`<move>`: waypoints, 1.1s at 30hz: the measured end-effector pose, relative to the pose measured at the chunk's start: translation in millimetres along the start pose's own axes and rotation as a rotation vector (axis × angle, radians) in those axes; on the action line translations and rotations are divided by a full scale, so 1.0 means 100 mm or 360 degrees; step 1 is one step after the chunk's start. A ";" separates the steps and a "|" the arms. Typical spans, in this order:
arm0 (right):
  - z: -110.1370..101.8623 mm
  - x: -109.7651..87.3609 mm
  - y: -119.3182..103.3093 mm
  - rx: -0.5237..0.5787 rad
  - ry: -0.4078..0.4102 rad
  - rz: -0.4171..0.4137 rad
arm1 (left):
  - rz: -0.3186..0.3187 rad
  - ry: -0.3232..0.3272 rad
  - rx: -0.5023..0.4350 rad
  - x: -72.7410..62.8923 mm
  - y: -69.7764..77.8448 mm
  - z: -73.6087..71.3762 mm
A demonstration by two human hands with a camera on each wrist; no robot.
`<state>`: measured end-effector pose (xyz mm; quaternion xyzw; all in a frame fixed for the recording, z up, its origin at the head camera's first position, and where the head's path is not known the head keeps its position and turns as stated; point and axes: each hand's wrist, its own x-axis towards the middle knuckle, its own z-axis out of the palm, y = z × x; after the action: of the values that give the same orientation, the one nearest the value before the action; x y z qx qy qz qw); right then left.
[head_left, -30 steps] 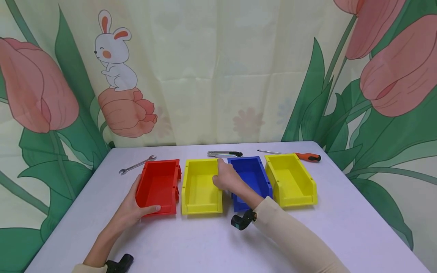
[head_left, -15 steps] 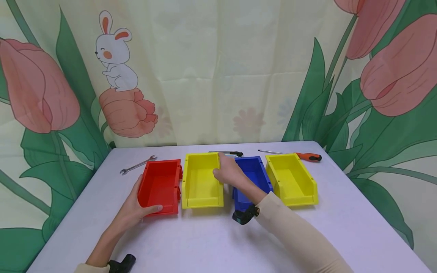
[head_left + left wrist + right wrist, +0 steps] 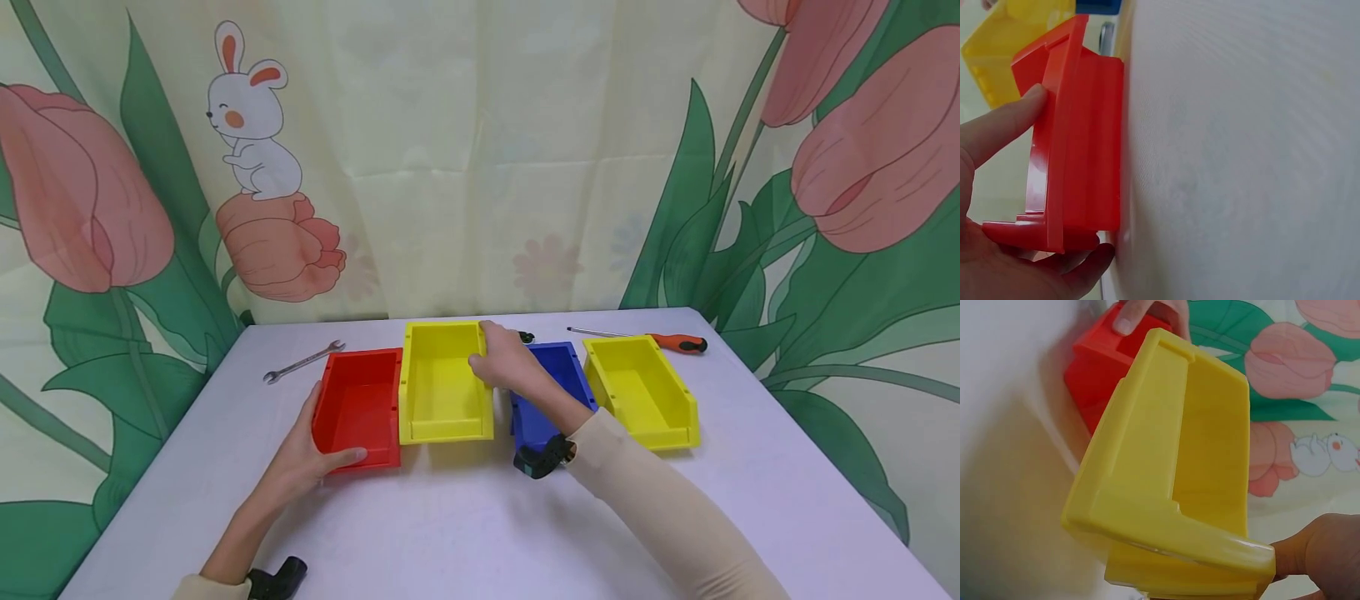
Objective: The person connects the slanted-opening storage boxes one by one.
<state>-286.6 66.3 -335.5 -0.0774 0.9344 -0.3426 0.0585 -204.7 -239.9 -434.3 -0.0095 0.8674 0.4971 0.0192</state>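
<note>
In the head view, my left hand (image 3: pixel 300 454) grips the red storage bin (image 3: pixel 358 408) by its left side. In the left wrist view the thumb (image 3: pixel 1019 115) lies over the bin's rim and the fingers are beneath its side. My right hand (image 3: pixel 510 362) holds a yellow storage bin (image 3: pixel 446 383) by its right wall, raised off the table. This bin's left edge overlaps or meets the red bin's right edge; contact is unclear. In the right wrist view the yellow bin (image 3: pixel 1210 450) is tilted and its inside looks bare.
A blue bin (image 3: pixel 561 367) and a second yellow bin (image 3: pixel 645 396) stand to the right. A wrench (image 3: pixel 303 363) lies at back left, a screwdriver (image 3: pixel 678 343) at back right. A mostly hidden tool (image 3: pixel 527 337) lies behind my right hand. A printed curtain (image 3: pixel 420 208) hangs behind the table.
My right hand has lifted the yellow bin up and away from me, and it now covers most of the tool behind. My left hand has shifted the red bin slightly right, towards it.
</note>
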 end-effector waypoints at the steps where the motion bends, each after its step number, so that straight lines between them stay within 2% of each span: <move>1: -0.01 0.00 -0.01 0.0001 0.0002 -0.0004 | 0.0006 0.0000 -0.0004 0.00 0.00 0.00; 9: -0.01 0.01 -0.08 0.0052 -0.0009 0.0026 | 0.0055 0.0005 -0.0008 0.00 0.00 0.00; 25: -0.01 0.04 -0.12 0.0104 -0.0051 0.0094 | 0.0028 0.0011 0.0036 0.00 0.01 0.00; 33: -0.01 0.03 -0.10 0.0028 -0.0042 0.0105 | 0.0041 0.0007 0.0022 -0.01 0.00 -0.01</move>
<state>-288.5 58.3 -328.6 -0.0505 0.9326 -0.3478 0.0827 -204.1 -241.2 -433.7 0.0007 0.8709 0.4913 0.0110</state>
